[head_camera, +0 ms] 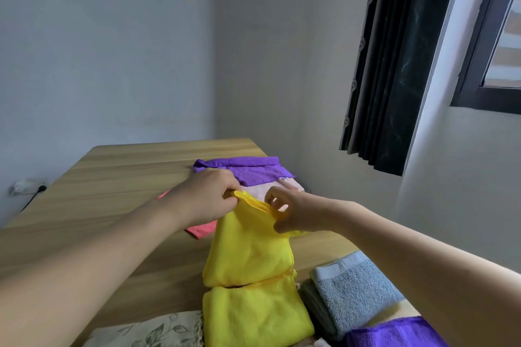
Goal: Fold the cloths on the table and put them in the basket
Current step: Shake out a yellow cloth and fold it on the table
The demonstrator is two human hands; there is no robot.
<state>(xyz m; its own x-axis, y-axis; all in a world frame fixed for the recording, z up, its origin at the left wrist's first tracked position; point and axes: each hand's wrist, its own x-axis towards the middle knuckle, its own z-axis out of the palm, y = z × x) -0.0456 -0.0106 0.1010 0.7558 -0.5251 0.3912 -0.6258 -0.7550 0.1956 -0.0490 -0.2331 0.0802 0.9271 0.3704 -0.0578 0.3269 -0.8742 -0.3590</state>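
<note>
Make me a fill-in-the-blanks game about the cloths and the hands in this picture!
1. Both hands, left hand and right hand, pinch the top edge of the ____ cloth.
2. At the far end of the wooden table lies a ____ cloth.
3. The folded towel near the right forearm is ____ in colour.
4. Under the left forearm peeks a ____ cloth.

Missing words: yellow; purple; blue-grey; red
</note>
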